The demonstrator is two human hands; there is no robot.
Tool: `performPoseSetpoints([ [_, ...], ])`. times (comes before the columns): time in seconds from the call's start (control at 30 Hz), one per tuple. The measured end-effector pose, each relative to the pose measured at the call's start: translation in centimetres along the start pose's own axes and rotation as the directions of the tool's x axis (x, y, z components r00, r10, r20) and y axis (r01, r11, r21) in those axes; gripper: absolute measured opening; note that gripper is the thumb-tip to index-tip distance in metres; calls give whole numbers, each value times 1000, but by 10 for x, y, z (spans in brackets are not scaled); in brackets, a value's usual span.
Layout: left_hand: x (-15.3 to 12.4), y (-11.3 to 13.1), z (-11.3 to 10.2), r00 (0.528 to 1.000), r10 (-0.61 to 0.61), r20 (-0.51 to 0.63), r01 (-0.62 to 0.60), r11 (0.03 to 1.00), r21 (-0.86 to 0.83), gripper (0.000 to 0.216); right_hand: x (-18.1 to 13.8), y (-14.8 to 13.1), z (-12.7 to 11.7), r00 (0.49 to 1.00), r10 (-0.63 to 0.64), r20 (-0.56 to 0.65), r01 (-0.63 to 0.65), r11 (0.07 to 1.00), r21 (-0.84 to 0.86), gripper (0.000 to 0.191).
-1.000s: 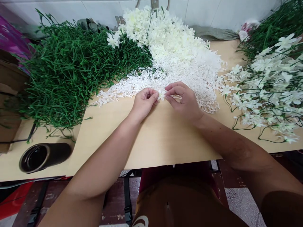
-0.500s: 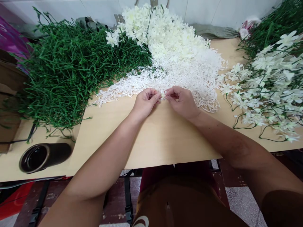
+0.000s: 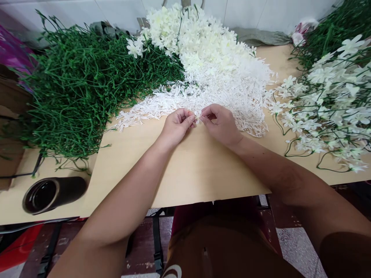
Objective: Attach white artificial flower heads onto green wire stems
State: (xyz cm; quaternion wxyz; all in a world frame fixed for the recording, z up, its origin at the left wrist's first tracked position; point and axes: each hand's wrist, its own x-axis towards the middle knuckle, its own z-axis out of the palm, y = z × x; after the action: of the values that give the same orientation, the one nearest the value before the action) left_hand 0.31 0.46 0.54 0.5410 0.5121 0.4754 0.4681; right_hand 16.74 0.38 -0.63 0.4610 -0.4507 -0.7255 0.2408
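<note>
Between my two hands is a small white artificial flower (image 3: 197,116), held just above the table at the near edge of a pile of white thin stamens (image 3: 214,94). My left hand (image 3: 180,122) pinches it from the left with thumb and forefinger. From the right, my right hand (image 3: 219,122) has its thumb and fingertips closed at the petals; whether a stamen is also in them is too small to make out. Loose white flower heads (image 3: 203,42) are heaped behind the stamens. Green plastic stems (image 3: 75,85) form a large pile to the left.
White flowers on green stems (image 3: 333,108) lie in a heap at the right. A dark cup-like cylinder (image 3: 55,194) stands at the table's (image 3: 179,173) front left. Cardboard (image 3: 10,127) is at the far left edge. A tiled wall (image 3: 246,13) runs behind.
Both hands stay pinched at the flower, with only slight finger movement. The right fingertips sit a little closer over the petals. The whole view has shifted slightly.
</note>
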Motion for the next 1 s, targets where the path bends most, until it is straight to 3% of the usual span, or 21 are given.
performPoseSetpoints([
  [0.33,-1,2,0,999,11,46,-10,1000,-23,24,0,-2,4,999,21,42,-24,996,88,9],
  [0.47,0,2,0,999,15,36,-13,998,-64,22,4,1,1,994,101,43,-108,974,198,12],
  [0.6,1,-1,1,999,-1,39,3,998,-64,25,6,3,0,982,160,98,-182,936,302,16],
  [0.87,-1,-4,-2,996,28,86,-20,996,-88,35,3,3,7,967,160,197,-239,835,495,37],
  [1.0,-2,-6,-5,991,34,127,-20,994,-107,48,3,1,7,948,152,279,-281,810,514,34],
])
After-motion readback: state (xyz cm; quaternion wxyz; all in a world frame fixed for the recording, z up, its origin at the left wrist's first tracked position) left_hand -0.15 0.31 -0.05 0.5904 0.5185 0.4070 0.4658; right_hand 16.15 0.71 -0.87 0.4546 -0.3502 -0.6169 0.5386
